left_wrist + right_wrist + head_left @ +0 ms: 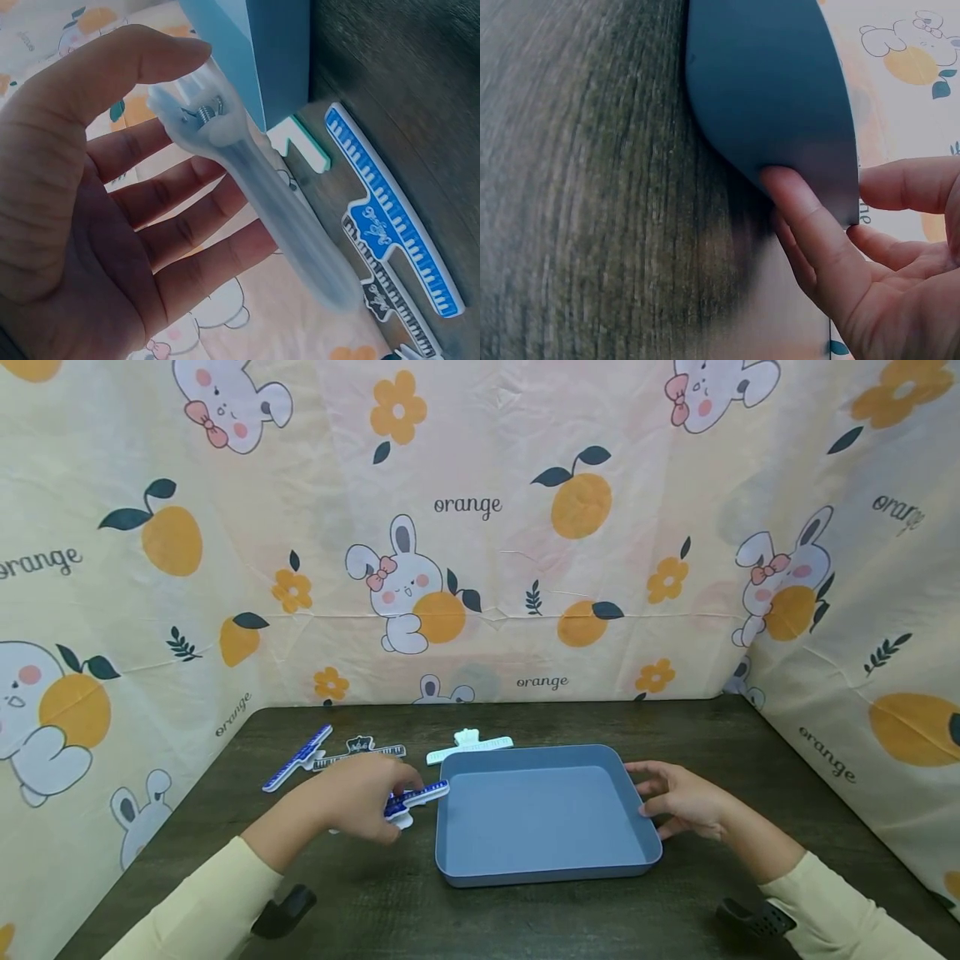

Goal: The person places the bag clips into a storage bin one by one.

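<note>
Now, blue tray point(540, 860) flat on dark wood table point(375, 910), between both hands. Right hand point(678, 800) against tray's right wall, fingers loosely spread, thumb pressed on outer side near corner. Left hand point(360, 797) just left of tray, thumb and fingertips pinching blue-and-white clip point(416, 797); clip tip touches tray's left rim. Beyond left fingers, apart: long blue clip point(296, 758), black clip point(360, 752) beside it, white clip point(468, 746) close behind tray's far rim.
</note>
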Available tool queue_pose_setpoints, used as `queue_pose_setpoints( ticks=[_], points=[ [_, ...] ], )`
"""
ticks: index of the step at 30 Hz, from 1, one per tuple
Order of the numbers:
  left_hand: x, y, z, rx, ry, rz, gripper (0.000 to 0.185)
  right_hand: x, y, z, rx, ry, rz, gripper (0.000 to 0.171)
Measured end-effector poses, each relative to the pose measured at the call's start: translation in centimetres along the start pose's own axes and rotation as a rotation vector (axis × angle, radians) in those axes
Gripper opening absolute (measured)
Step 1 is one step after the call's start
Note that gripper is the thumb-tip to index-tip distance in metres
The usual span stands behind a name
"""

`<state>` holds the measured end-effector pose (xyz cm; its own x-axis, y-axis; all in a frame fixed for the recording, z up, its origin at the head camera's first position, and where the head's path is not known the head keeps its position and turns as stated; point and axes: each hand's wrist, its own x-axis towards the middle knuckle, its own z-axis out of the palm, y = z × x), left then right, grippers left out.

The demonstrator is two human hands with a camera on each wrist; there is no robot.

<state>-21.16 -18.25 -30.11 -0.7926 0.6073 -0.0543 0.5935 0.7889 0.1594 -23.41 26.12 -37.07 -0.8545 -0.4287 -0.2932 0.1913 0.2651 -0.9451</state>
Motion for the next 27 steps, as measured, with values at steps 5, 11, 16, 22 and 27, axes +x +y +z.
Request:
queue_pose_setpoints(
  ticks=[5,11,16,22,27],
  points=[
    [0.6,0.8,-0.2,0.014,-0.008,0.010,0.045,-0.1,0.0,0.0,0.000,0.001,0.004,0.078],
    [1.3,1.3,-0.4,0.030,-0.003,0.070,0.045,0.0,0.0,0.0,0.002,-0.009,-0.005,0.078],
    [1.8,2.0,-0.5,0.044,-0.001,0.094,0.046,0.0,0.0,0.1,0.000,-0.002,-0.004,0.078],
    [2.2,2.5,-0.5,0.083,-0.004,0.101,0.048,0.0,0.0,0.1,-0.008,0.005,-0.002,0.078],
    [2.6,2.8,-0.4,0.094,-0.013,0.111,0.049,0.0,0.1,0.1,-0.019,0.013,-0.001,0.077]
  ],
)
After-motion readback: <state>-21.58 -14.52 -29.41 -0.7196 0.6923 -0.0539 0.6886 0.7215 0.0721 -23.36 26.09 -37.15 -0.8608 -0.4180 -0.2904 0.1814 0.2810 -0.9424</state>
